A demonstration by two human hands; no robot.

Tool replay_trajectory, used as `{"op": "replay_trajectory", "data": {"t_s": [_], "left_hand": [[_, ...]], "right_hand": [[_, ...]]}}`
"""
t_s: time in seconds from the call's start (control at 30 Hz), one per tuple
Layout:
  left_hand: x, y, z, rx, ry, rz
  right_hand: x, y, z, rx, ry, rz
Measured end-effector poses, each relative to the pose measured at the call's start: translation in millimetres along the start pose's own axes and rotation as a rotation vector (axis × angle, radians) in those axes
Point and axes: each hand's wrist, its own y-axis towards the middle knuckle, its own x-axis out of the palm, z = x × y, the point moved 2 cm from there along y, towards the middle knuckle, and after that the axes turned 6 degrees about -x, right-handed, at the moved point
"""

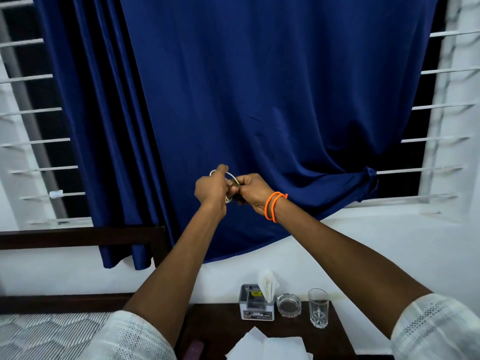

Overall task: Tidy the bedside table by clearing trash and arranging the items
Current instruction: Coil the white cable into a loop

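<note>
Both my arms reach up and forward, raised before a blue curtain (272,100). My left hand (211,187) and right hand (252,190) meet, each grip curled around a coiled white cable (230,175), held well above the dark worktop (335,323), where a tissue holder (255,305), ashtray (288,305) and glass (318,307) stand
</note>
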Motion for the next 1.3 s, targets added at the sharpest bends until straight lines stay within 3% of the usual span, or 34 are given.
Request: {"op": "replay_trajectory", "data": {"t_s": [0.2, 0.37, 0.43, 0.6, 0.73, 1.03, 1.3], "left_hand": [[2.2, -6.6, -12.1, 0.035, 0.030, 0.087], [2.7, -2.8, -14.8, -0.018, -0.050, 0.051], [-2.2, 3.9, -14.1, -0.070, -0.056, -0.035], [-14.9, 11.2, -7.8, -0.178, 0.059, -0.474], [-24.2, 15.1, -2.2, -0.232, 0.021, -0.655], [-32.9, 25.4, -11.2, -0.256, -0.187, -0.578], [-34.1, 23.5, -18.5, -0.210, -0.016, -0.531]], "right_hand": [[-2.9, -3.3, 7.5, -0.024, -0.035, 0.009], [-8.9, -0.9, 9.0, -0.043, -0.046, 0.029], [-17.4, 1.0, 10.2, -0.039, -0.059, 0.043], [-30.1, -2.0, 13.3, 0.010, -0.021, 0.013], [-33.9, -0.3, 14.2, 0.046, 0.038, -0.026], [-34.7, -1.4, 4.6, 0.137, 0.075, -0.160], [-40.6, -7.5, 1.7, 0.063, -0.004, -0.232]]}}
